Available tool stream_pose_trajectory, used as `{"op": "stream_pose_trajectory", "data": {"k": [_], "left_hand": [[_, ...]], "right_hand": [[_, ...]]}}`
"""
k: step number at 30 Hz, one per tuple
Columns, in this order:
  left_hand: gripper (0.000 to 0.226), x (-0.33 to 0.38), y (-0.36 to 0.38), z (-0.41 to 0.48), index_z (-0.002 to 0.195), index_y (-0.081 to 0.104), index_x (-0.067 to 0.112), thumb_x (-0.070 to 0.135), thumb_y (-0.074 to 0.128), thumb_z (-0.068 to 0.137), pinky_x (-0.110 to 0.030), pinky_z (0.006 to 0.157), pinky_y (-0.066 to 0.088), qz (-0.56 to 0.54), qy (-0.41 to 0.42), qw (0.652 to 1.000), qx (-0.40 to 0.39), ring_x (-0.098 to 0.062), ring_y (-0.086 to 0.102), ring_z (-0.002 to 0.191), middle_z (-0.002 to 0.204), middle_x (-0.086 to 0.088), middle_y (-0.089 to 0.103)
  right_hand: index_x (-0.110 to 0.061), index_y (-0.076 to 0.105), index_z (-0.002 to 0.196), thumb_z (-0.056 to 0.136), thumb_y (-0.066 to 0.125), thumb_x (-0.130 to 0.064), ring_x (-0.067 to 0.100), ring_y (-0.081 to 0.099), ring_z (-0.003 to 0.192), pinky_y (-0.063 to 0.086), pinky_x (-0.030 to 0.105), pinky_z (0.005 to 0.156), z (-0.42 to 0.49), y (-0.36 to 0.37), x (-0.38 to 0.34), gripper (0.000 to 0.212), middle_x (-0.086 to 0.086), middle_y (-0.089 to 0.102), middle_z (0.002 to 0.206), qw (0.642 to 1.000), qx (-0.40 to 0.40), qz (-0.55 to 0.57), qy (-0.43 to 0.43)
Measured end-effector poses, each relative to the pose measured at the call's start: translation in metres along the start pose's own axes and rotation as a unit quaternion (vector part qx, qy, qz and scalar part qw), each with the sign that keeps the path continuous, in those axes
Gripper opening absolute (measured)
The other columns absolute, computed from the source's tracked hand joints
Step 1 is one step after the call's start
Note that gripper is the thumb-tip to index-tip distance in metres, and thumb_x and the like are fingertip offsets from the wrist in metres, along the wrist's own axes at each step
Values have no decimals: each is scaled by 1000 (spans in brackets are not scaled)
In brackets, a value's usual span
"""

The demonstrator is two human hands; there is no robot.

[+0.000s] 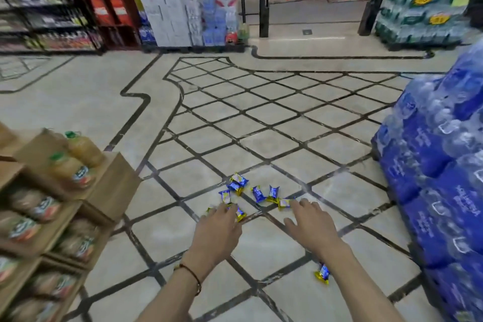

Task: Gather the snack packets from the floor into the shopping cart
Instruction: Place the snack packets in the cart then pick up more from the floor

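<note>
- A loose cluster of blue-and-gold snack packets (258, 194) lies on the tiled floor (183, 238), just ahead of both hands.
- The left hand (219, 229) reaches forward, back of the hand up, over the near-left edge of the cluster.
- Its fingers (228, 211) cover at least one packet; a blue-and-gold packet end (240, 213) sticks out on their right side and a bit of gold wrapper shows on their left.
- Whether these fingers are curled round a packet or only resting on it cannot be told, as the tips are hidden.
- The right hand (311, 226) is held palm down with its fingers (305, 204) spread and straight, holding nothing.
- Its fingertips are just beside the nearest packet (285, 203) at the cluster's right end; contact is unclear.
- The other packets of the cluster lie beyond the fingertips of both hands, between the two hands' lines of reach.
- A lone packet (323, 272) lies apart from the cluster, nearer the person, beside the right forearm.
- A cord bracelet (194, 275) sits on the left wrist.
- Open cardboard boxes (109, 185) of bottles (78, 172) are stacked at the left.
- Blue-wrapped water packs (433, 191) are stacked at the right.
</note>
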State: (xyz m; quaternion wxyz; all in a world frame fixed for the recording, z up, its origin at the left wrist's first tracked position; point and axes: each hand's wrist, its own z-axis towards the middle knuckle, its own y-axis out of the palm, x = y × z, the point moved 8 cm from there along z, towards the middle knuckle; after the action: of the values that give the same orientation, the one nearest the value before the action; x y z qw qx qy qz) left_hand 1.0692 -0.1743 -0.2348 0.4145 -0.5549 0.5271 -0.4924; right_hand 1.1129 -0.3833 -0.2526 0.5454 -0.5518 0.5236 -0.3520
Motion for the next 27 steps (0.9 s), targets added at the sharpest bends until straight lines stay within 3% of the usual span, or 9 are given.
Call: {"op": "stream_pose_trajectory", "data": {"k": [8, 15, 18, 20, 23, 27], "left_hand": [[61, -102, 14, 83, 142, 38, 28, 55, 46, 88, -41, 90, 42, -7, -90, 994, -58, -27, 53, 116, 123, 0, 55], [69, -194, 50, 193, 149, 29, 33, 59, 43, 87, -41, 92, 40, 8, -69, 993, -94, -25, 50, 120, 133, 4, 50], [65, -232, 79, 247, 126, 60, 28, 61, 47, 71, -41, 69, 50, 15, -49, 994, -101, -24, 63, 88, 104, 4, 63], [60, -255, 109, 278, 107, 66, 26, 59, 52, 60, -37, 54, 49, 38, -21, 994, -104, -23, 62, 70, 89, 4, 62], [57, -282, 152, 321, 104, 62, 25, 56, 62, 56, -37, 51, 48, 33, 1, 992, -118, -23, 61, 68, 86, 5, 60], [59, -306, 230, 376, 104, 63, 22, 50, 79, 55, -38, 56, 50, 27, 31, 991, -128, -26, 61, 73, 89, 1, 63]], "right_hand": [[-21, 41, 134, 94, 44, -42, 30, 50, 115, 46, 41, 81, 145, 20, -40, 46, 4, 54, 121, 997, -44, 1, -59], [-19, 41, 134, 95, 40, -40, 31, 49, 117, 45, 42, 84, 280, 65, -103, 44, 6, 53, 126, 994, -84, -28, -70], [-19, 45, 128, 95, 40, -42, 30, 51, 115, 48, 43, 82, 339, 92, -117, 41, 5, 54, 121, 994, -71, -36, -70], [-17, 51, 122, 94, 45, -41, 30, 55, 108, 49, 42, 75, 373, 116, -120, 38, 6, 57, 113, 995, -80, -31, -60], [-15, 61, 102, 83, 63, -36, 32, 63, 84, 51, 40, 58, 417, 166, -117, 29, 7, 62, 90, 993, -101, -44, -50], [-15, 60, 98, 81, 63, -31, 33, 61, 88, 52, 43, 58, 467, 258, -106, 24, 8, 63, 92, 991, -127, -30, -25]]}}
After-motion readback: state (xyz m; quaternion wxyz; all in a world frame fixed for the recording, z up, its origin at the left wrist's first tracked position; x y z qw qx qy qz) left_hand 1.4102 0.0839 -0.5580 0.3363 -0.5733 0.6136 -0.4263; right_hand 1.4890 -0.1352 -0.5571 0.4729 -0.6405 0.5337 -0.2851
